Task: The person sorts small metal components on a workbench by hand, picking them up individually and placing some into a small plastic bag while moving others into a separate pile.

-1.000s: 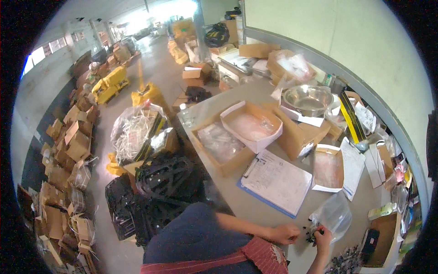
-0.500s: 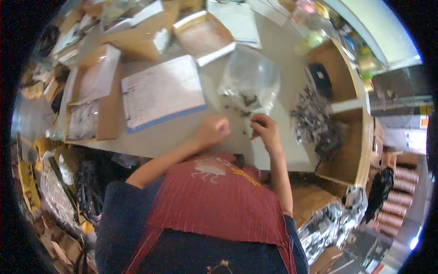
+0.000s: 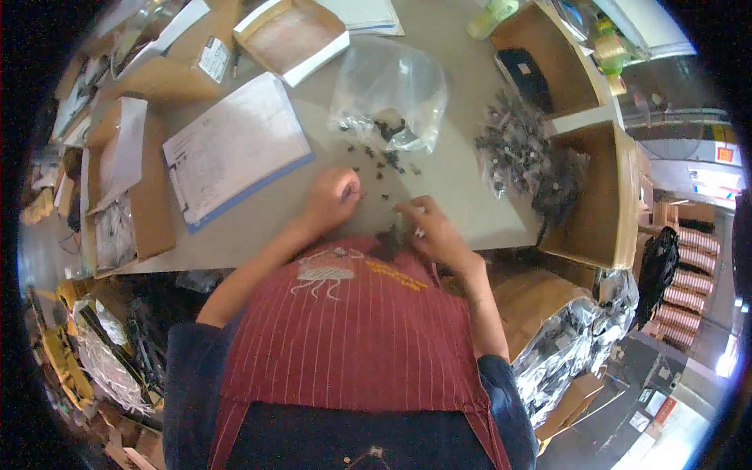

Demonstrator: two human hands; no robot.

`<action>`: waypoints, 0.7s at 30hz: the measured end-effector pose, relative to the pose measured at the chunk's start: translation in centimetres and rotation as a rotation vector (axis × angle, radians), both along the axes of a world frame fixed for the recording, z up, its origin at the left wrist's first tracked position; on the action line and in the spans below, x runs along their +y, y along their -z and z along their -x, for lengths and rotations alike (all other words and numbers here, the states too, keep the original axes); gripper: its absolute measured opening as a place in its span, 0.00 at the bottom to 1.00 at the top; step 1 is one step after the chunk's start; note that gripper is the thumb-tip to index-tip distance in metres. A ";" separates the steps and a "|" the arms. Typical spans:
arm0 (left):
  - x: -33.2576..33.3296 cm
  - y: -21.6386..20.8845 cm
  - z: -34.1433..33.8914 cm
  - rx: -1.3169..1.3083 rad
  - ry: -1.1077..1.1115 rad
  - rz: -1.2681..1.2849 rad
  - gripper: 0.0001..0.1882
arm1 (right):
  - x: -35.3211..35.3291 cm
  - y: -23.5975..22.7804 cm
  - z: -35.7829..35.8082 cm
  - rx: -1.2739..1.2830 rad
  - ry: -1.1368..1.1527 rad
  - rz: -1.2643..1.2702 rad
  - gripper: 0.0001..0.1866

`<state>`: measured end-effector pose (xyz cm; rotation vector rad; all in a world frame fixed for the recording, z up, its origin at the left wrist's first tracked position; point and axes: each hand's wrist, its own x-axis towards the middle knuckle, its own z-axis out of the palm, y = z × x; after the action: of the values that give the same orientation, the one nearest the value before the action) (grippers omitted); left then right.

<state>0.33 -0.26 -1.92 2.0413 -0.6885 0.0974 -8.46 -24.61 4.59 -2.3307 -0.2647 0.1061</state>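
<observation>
My left hand (image 3: 332,196) is curled closed just above the table near its front edge. Something small and dark shows inside its fingers, too small to name. To its right, my right hand (image 3: 429,225) has its fingers bent together, with a small whitish bit showing at them; what they hold cannot be made out. Beyond both hands, several small dark pieces (image 3: 384,160) lie scattered on the grey table (image 3: 462,204). They trail from the mouth of a clear plastic bag (image 3: 392,74), which has more dark pieces inside its near end.
Left of my hands lies a blue clipboard with a paper sheet (image 3: 239,145). A shallow white-edged carton (image 3: 291,39) sits behind it, and a cardboard box (image 3: 149,188) at the left edge. Rightward, a heap of small bagged dark parts (image 3: 513,145) spills from an open carton (image 3: 599,196).
My right hand has come back from the bag's mouth toward the table's front edge, near my left hand. My left hand stays closed. The whole view has shifted.
</observation>
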 end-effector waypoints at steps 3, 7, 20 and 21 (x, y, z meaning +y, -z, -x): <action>0.0 0.5 -0.2 0.011 -0.036 0.029 0.09 | 1.2 1.4 0.3 -0.109 -0.145 -0.012 0.16; 0.1 0.1 -0.8 0.023 0.019 -0.059 0.10 | 0.5 3.7 -0.8 -0.148 0.047 0.084 0.09; 0.7 -1.9 -0.1 0.260 -0.057 0.009 0.15 | 1.2 2.4 -6.3 -0.227 0.283 0.224 0.09; 0.7 -2.2 -0.1 0.263 -0.079 0.006 0.15 | 2.1 0.5 -6.0 -0.179 0.242 0.064 0.12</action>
<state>0.40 0.43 0.28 2.0287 -0.4433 -0.1212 -2.49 -22.48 4.07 -2.4190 -0.0666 -0.2174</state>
